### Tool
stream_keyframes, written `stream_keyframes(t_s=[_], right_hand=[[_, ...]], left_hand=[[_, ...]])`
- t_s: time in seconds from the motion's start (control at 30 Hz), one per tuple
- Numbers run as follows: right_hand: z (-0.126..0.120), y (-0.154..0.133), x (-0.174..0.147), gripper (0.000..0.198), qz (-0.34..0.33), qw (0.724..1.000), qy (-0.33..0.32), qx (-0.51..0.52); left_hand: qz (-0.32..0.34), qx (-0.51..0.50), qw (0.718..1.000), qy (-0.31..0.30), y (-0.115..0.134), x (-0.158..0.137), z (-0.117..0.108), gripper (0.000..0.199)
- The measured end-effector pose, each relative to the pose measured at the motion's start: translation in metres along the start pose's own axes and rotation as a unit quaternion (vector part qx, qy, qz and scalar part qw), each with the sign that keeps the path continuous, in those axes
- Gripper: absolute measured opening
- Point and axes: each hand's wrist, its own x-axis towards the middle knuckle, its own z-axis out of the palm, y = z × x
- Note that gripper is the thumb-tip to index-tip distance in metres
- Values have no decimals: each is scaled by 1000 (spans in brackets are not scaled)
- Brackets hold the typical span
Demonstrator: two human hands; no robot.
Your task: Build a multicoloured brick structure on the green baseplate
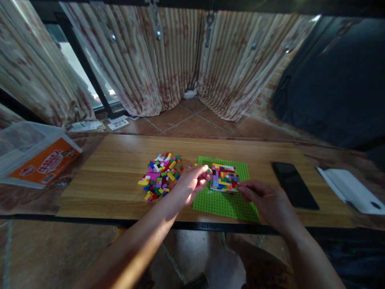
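A green baseplate (224, 206) lies on the wooden table, and a low rectangular block of many-coloured toy bricks (225, 178) is built up on it. My left hand (192, 182) is over the plate's left side, with thumb and forefinger pinched on a small green brick (208, 170) close to the block's left edge. At the block's near right corner is my right hand (264, 198), its fingers closed together against the edge. Its palm hides part of the plate. Left of the plate spreads a pile of loose bricks (159, 176) in mixed colours, partly behind my left wrist.
To the right lie a black phone (294, 184) and a white case-like object (356, 188). A clear plastic box (36, 154) with an orange label stands at the left. Papers (87, 126) lie beyond the table (111, 176), before striped curtains (168, 60).
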Motion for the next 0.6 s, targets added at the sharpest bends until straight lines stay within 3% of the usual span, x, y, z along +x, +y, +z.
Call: stream_keyframes(t_s=[0.27,0.6], right_hand=[[4,-9,3,28,-36,996,18,-82],[6,-1,3,24,-68,989,30,-125]], left_hand=[[5,34,999,1,4,-4,4,25],[-10,27,1000,-3,3,-4,5,22]])
